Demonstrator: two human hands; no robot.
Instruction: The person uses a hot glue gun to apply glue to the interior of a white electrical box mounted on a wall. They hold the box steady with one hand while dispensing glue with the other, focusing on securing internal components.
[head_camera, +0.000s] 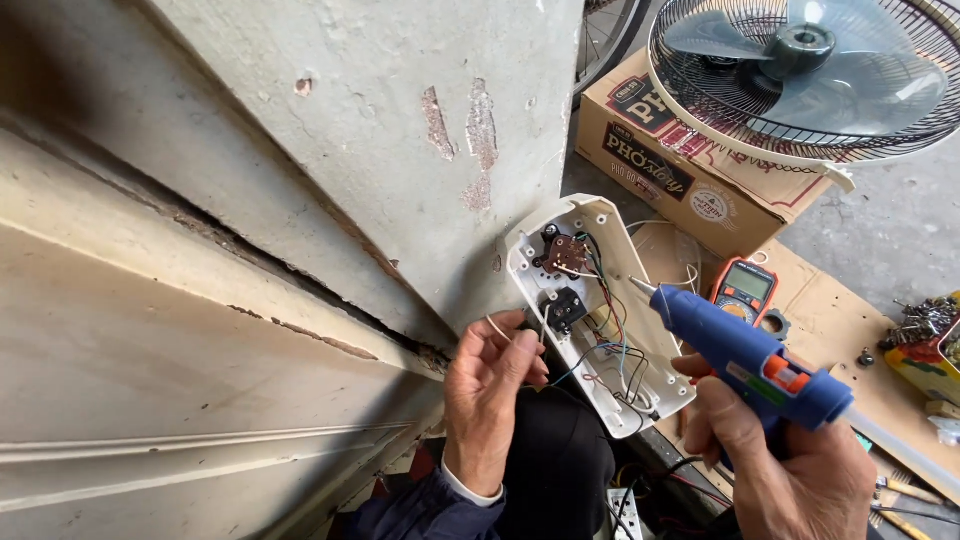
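My right hand (790, 470) grips a blue glue gun (745, 358) with an orange trigger, its metal nozzle pointing up-left toward an open white plastic housing (620, 395). The housing lies face up on my lap and shows brown and black switch parts (567, 255) and a tangle of coloured wires (615, 345). My left hand (488, 395) rests at the housing's left edge, fingers pinching a thin pale wire (497, 327).
A cardboard box (670, 165) carries a fan with a wire grille (805, 75) at top right. An orange multimeter (742, 290) lies on flat cardboard (830, 320). Small screws and a colourful tin (925, 345) sit at far right. A worn concrete wall (300, 200) fills the left.
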